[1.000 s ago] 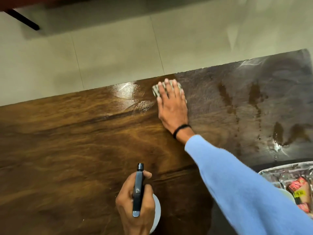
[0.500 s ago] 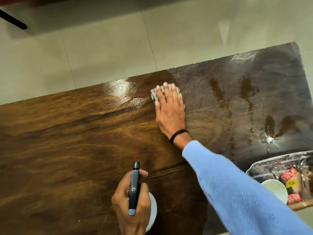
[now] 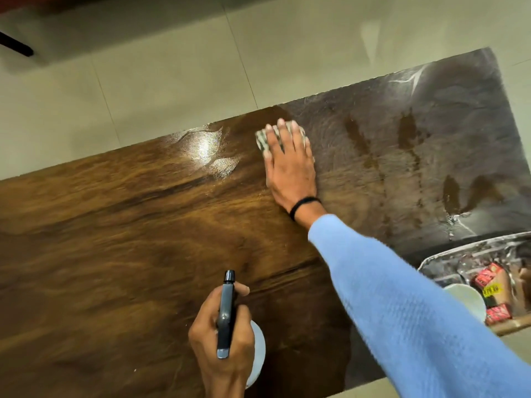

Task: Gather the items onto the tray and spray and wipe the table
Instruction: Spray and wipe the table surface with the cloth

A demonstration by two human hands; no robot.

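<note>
The cloth (image 3: 263, 140) looks to me soft, thin and light. It should bunch or slide out if pinched at an edge, so the best hold is a flat press from above with weight spread across it. That is how my right grip (image 3: 290, 168) has it: fingers straight and together, palm down, pinning the cloth to the surface (image 3: 115, 225) near the far edge, about midway along. Only the cloth's far-left corner and a sliver past the fingertips show; it is pale with a fine dark check, folded into a small pad.

The bottle (image 3: 225, 314) I judge rigid, light plastic, possibly slick if wet, and best taken round the neck under the head. My left grip (image 3: 221, 340) is clamped on it there at the near edge, one finger forward beside the dark head, nozzle aimed across the surface. The round white body shows below the fingers.

The surface is dark, glossy wood grain. To the left of the cloth it is warm brown with a bright glare patch; to the right it carries a dull grey film with darker streaks (image 3: 408, 133), so I judge wiping unfinished there. The tray (image 3: 459, 248) sits at the right near corner, holding red packets (image 3: 485, 275) and a white cup (image 3: 465, 297).
</note>
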